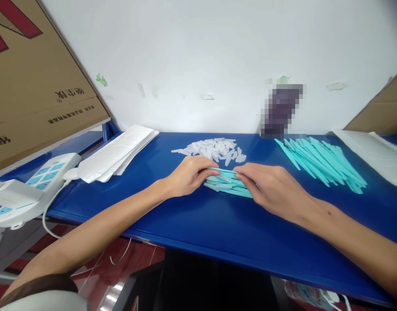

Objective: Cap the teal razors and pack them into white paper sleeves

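A slim teal plastic stick (227,171) is pinched at its two ends between my hands, held level above the blue table. My left hand (193,175) has its thumb and fingers closed on the left end. On the right end, my right hand (273,188) grips in the same way, its fingertips partly hiding the stick. Directly beneath lies a small pile of similar teal sticks (231,188), partly covered by both hands. Just beyond them is a heap of small translucent white plastic pieces (214,149). A larger pile of teal sticks (323,164) lies to the right.
White flat bags (117,151) are stacked at the left, beside a power strip (49,172) with a cable. Cardboard boxes (39,86) lean at both sides. A dark blurred object (281,110) stands against the white wall. White sheeting (376,155) lies at far right.
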A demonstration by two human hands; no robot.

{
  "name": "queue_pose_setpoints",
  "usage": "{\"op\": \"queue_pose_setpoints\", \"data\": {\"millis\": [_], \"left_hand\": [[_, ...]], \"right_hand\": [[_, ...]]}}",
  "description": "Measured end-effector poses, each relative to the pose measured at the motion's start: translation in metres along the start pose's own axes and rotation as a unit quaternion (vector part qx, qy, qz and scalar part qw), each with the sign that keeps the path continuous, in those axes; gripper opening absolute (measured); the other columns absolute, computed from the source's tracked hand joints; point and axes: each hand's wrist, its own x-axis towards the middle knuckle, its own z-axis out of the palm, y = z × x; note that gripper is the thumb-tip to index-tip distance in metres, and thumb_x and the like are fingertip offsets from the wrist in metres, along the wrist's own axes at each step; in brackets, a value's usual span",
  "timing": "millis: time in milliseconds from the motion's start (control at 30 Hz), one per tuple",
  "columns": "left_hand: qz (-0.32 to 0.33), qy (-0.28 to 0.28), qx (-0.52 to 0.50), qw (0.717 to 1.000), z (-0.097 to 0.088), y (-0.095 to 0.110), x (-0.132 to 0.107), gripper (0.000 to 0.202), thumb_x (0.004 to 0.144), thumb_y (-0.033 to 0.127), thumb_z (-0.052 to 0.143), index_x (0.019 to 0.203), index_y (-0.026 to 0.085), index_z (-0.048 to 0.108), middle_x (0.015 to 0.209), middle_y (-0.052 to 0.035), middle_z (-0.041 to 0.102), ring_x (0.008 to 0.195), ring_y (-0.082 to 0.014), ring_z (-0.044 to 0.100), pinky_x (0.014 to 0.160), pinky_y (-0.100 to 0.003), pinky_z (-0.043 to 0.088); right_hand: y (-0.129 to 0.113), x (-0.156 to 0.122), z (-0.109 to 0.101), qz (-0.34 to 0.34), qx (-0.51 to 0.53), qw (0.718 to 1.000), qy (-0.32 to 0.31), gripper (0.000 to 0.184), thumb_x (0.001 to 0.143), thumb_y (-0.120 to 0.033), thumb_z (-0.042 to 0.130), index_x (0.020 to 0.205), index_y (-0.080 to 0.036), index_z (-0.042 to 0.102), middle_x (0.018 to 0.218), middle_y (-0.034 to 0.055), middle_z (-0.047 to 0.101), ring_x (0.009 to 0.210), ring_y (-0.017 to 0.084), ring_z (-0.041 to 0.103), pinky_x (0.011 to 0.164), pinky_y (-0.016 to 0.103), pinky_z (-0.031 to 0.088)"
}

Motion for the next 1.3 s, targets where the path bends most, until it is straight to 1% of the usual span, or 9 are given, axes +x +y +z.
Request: {"op": "queue_pose_setpoints", "data": {"millis": [167, 433, 533, 700, 833, 933, 1067, 1200, 1300], "left_hand": [[0.002, 0.015, -0.002, 1.000, 0.005, -0.004, -0.001, 0.023, 0.102, 0.026, 0.051, 0.092, 0.015, 0.069, 0.080, -0.0044, 0.071, 0.074, -0.0150, 0.062, 0.069, -0.026, 0.047], [0.017, 0.009, 0.142, 0.990, 0.022, -0.016, 0.000, 0.031, 0.104, 0.037, 0.048, 0.100, 0.016, 0.071, 0.088, -0.0069, 0.065, 0.082, -0.0181, 0.057, 0.074, -0.030, 0.045], [0.022, -0.014, 0.157, 0.987, 0.022, -0.016, -0.002, 0.033, 0.104, 0.039, 0.048, 0.104, 0.017, 0.072, 0.096, -0.0082, 0.063, 0.086, -0.0190, 0.055, 0.077, -0.031, 0.045], [0.012, -0.043, 0.140, 0.989, 0.020, -0.012, -0.005, 0.037, 0.103, 0.043, 0.048, 0.117, 0.017, 0.070, 0.105, -0.0097, 0.061, 0.093, -0.0207, 0.055, 0.083, -0.035, 0.046], [0.005, -0.028, 0.133, 0.991, 0.017, -0.012, -0.004, 0.041, 0.103, 0.046, 0.045, 0.120, 0.018, 0.069, 0.107, -0.0100, 0.061, 0.095, -0.0212, 0.056, 0.085, -0.036, 0.047], [-0.039, 0.025, 0.207, 0.977, -0.006, -0.030, -0.003, 0.045, 0.102, 0.049, 0.041, 0.120, 0.019, 0.070, 0.109, -0.0117, 0.062, 0.099, -0.0238, 0.056, 0.090, -0.039, 0.046], [-0.180, 0.086, 0.340, 0.919, -0.083, -0.076, -0.014, 0.059, 0.096, 0.059, 0.043, 0.119, 0.013, 0.073, 0.104, -0.0184, 0.063, 0.109, -0.0375, 0.055, 0.100, -0.055, 0.039], [-0.425, -0.047, 0.379, 0.821, -0.155, -0.113, -0.050, 0.098, 0.080, 0.085, 0.047, 0.155, 0.023, 0.041, 0.143, -0.0237, 0.050, 0.132, -0.0519, 0.042, 0.103, -0.065, 0.034], [-0.506, -0.140, 0.331, 0.785, -0.169, -0.126, -0.079, 0.114, 0.075, 0.093, 0.042, 0.162, 0.023, 0.021, 0.158, -0.0240, 0.036, 0.141, -0.0526, 0.034, 0.108, -0.063, 0.031]], "right_hand": [[0.004, 0.004, -0.001, -0.020, -0.025, 0.999, -0.009, 0.027, 0.104, -0.023, 0.041, 0.097, -0.016, 0.067, 0.081, 0.0060, 0.071, 0.066, 0.019, 0.064, 0.056, 0.030, 0.037], [0.021, 0.011, -0.011, 0.011, -0.014, 0.991, -0.135, 0.038, 0.106, -0.034, 0.031, 0.099, -0.017, 0.064, 0.102, 0.0120, 0.063, 0.079, 0.022, 0.060, 0.068, 0.034, 0.045], [0.019, 0.007, -0.012, 0.049, 0.022, 0.980, -0.190, 0.042, 0.104, -0.046, 0.034, 0.113, -0.019, 0.064, 0.115, 0.0133, 0.061, 0.091, 0.025, 0.063, 0.078, 0.039, 0.049], [0.015, 0.009, -0.014, 0.094, 0.028, 0.963, -0.252, 0.070, 0.087, -0.068, 0.055, 0.135, -0.017, 0.057, 0.122, 0.0148, 0.062, 0.107, 0.033, 0.062, 0.084, 0.043, 0.053], [0.018, 0.027, -0.016, 0.112, 0.051, 0.946, -0.300, 0.044, 0.082, -0.049, 0.065, 0.113, -0.018, 0.064, 0.109, 0.0112, 0.067, 0.093, 0.027, 0.067, 0.072, 0.037, 0.055], [0.017, 0.043, -0.016, 0.121, 0.059, 0.928, -0.348, 0.032, 0.076, -0.039, 0.071, 0.100, -0.019, 0.065, 0.098, 0.0084, 0.070, 0.078, 0.024, 0.068, 0.058, 0.033, 0.051], [0.005, 0.052, -0.015, 0.086, 0.034, 0.926, -0.367, 0.017, 0.075, -0.028, 0.073, 0.087, -0.018, 0.066, 0.090, 0.0084, 0.070, 0.070, 0.024, 0.069, 0.051, 0.031, 0.046], [-0.006, 0.046, -0.008, 0.001, -0.037, 0.939, -0.341, 0.016, 0.079, -0.020, 0.070, 0.093, -0.014, 0.069, 0.100, 0.0153, 0.073, 0.082, 0.028, 0.073, 0.060, 0.033, 0.050], [-0.009, 0.036, 0.000, -0.053, -0.104, 0.944, -0.308, 0.022, 0.080, -0.017, 0.071, 0.100, -0.013, 0.068, 0.101, 0.0165, 0.073, 0.094, 0.032, 0.071, 0.074, 0.038, 0.052]]}}
